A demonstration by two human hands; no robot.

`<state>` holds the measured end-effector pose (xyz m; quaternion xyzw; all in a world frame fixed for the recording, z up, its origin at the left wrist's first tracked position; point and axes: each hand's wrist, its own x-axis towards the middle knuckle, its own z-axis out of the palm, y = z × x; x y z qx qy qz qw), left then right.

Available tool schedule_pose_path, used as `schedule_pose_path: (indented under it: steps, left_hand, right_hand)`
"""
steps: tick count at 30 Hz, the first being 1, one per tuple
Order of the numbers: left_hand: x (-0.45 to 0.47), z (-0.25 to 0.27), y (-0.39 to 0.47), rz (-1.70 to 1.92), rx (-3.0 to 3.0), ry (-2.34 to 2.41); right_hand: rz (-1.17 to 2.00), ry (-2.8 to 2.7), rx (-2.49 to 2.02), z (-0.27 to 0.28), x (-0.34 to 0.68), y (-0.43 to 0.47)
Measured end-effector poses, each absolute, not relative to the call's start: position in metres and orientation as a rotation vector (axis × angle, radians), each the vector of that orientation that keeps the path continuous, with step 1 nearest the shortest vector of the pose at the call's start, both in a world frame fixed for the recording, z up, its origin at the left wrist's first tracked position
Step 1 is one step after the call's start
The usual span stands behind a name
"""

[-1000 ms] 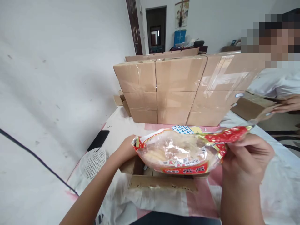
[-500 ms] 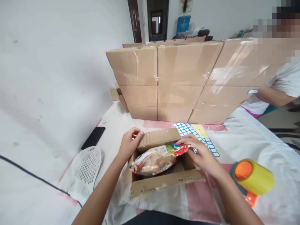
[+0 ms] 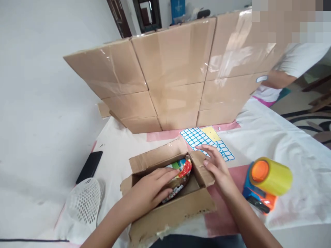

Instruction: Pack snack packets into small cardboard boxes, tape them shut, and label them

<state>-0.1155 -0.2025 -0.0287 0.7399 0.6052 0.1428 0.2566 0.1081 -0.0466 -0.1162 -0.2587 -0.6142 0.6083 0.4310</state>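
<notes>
An open cardboard box (image 3: 178, 205) stands on the white and pink cloth, its flaps folded outward. Inside it lies a shiny plastic packet (image 3: 186, 168) with red, green and blue print; much of it is covered by my left hand. My left hand (image 3: 157, 182) reaches into the box and rests on the packet, fingers stretched out. Over at the box's right flap (image 3: 201, 167), my right hand (image 3: 216, 163) has its fingers spread, with the thumb close to the flap's edge. Whether the thumb touches it I cannot tell.
A tall taped cardboard panel (image 3: 178, 69) stands behind the box. To the right sits a tape dispenser (image 3: 258, 201) with a yellow tape roll (image 3: 280, 175). At left are a white perforated object (image 3: 85, 199) and a black phone-like slab (image 3: 90, 167). Beyond the panel's right end is a person's arm (image 3: 280, 79).
The packet has gone down into the box and sits lower, turned. My left hand has moved from the back flap onto the packet; my right hand has left the packet. The view has tilted.
</notes>
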Motion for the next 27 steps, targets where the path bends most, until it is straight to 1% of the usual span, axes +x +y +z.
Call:
schedule_pose_path:
  steps: [3, 7, 13, 16, 20, 23, 27]
  left_hand:
    - [-0.117, -0.033, -0.200, 0.319, 2.044, 1.683]
    - [-0.112, -0.032, -0.195, 0.232, 2.113, 1.727]
    - [-0.097, -0.031, -0.172, -0.086, 2.359, 1.752]
    - [-0.090, -0.037, -0.167, -0.195, 2.519, 1.780]
    - [-0.090, -0.056, -0.172, -0.174, 2.672, 1.760]
    - [-0.091, -0.064, -0.172, -0.184, 2.676, 1.742]
    - [-0.098, -0.042, -0.170, -0.064, 2.494, 1.641]
  right_hand:
    - [1.635, -1.348, -0.553, -0.120, 0.108, -0.049]
    - [1.629, -1.252, -0.460, -0.119, 0.108, -0.058]
    - [1.584, -1.396, -0.331, -0.115, 0.114, -0.070]
    - [1.578, -1.569, -0.212, -0.110, 0.116, -0.070]
    - [1.439, -1.856, -0.155, -0.108, 0.114, -0.066]
    - [1.341, -1.978, -0.165, -0.108, 0.111, -0.066]
    - [1.354, -1.943, -0.256, -0.107, 0.108, -0.069]
